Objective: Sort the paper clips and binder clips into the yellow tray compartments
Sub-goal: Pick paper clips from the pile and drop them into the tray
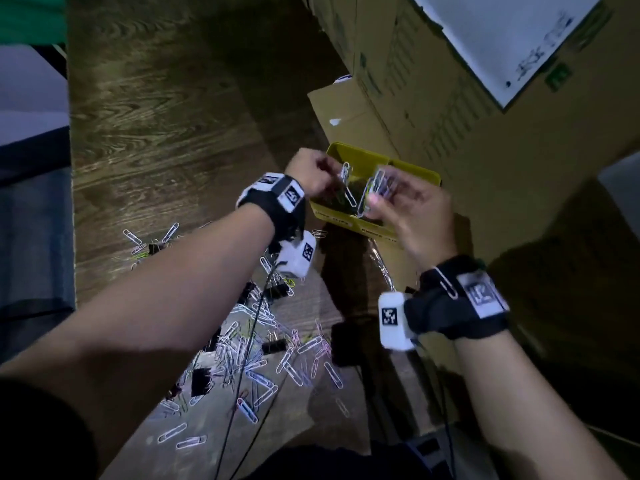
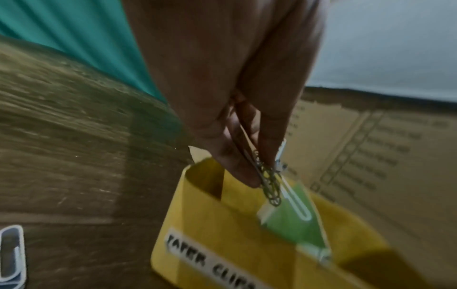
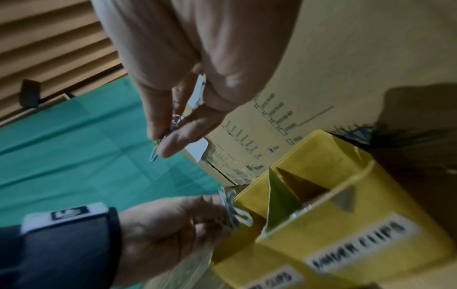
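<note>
Tabletop (image 1: 166, 133): wood grain, carrying a loose heap of paper clips (image 1: 249, 351) and black binder clips (image 1: 199, 381) near your body. Yellow tray (image 1: 415, 171): beyond the heap, against the cardboard boxes (image 1: 467, 116), compartments labelled. Your left hand (image 1: 311, 171): above the tray's left compartment, pinching paper clips that hang long axis down into it. Your right hand (image 1: 412, 216): just beside, nearer you, pinching its own bunch over the divider. Release falls straight down; left hand likely first.

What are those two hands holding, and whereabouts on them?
Both pinch paper clips by their upper ends over the tray: left hand, right hand.
</note>
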The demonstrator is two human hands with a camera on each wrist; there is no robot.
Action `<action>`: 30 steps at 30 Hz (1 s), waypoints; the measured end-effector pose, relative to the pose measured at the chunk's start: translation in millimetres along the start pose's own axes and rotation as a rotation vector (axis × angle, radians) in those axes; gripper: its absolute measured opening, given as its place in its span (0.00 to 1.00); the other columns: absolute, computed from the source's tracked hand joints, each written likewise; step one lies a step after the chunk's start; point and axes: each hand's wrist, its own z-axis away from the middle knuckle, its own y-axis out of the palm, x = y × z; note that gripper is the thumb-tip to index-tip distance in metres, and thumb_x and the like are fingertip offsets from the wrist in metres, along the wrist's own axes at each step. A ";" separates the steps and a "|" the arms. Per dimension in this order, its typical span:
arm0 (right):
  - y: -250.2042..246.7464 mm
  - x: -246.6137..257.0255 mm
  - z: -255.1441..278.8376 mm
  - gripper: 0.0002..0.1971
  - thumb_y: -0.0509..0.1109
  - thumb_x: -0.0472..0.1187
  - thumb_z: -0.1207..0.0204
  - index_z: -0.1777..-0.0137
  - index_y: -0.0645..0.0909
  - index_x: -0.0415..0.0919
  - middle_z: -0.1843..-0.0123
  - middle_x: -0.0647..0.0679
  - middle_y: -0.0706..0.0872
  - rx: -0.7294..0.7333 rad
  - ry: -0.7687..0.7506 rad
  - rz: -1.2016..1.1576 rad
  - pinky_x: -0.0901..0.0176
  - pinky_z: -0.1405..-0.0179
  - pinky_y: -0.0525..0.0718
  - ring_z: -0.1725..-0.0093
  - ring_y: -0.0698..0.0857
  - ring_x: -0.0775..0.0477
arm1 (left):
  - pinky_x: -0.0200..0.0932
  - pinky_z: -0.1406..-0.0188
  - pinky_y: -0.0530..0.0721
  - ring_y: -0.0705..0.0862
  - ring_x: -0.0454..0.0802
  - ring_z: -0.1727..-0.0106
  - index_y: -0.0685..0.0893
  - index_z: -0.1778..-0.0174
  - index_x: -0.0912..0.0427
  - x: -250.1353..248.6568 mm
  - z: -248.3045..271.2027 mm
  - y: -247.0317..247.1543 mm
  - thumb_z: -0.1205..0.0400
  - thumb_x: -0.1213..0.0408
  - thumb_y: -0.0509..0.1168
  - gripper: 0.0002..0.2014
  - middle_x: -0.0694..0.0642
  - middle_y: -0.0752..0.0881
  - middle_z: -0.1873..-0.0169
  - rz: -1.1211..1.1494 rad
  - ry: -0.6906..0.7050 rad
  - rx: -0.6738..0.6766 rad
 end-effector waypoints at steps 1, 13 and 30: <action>0.4 1.6 -13.2 0.22 0.74 0.23 0.31 0.39 0.81 0.40 0.53 0.45 0.87 -0.002 0.005 0.023 0.66 0.63 0.87 0.59 0.88 0.57 | 0.30 0.69 0.82 0.84 0.43 0.65 0.87 0.52 0.58 2.6 -4.7 5.0 0.26 0.72 0.71 0.08 0.54 0.87 0.60 -0.150 0.002 -0.002; 36.5 -52.8 -107.2 0.18 0.69 0.33 0.24 0.35 0.81 0.46 0.37 0.45 0.85 0.352 0.057 1.046 0.51 0.35 0.81 0.38 0.83 0.44 | 0.44 0.68 0.84 0.83 0.49 0.71 0.86 0.60 0.57 62.4 66.5 2.7 0.22 0.73 0.66 0.08 0.60 0.87 0.68 0.230 0.031 -0.184; 19.8 -92.6 39.0 0.03 0.73 0.36 0.26 0.54 0.88 0.41 0.62 0.58 0.87 0.801 0.238 0.797 0.70 0.62 0.76 0.64 0.81 0.64 | 0.43 0.59 0.86 0.85 0.46 0.60 0.85 0.51 0.55 173.2 189.4 -15.0 0.17 0.61 0.60 0.08 0.52 0.87 0.57 -0.789 0.066 0.407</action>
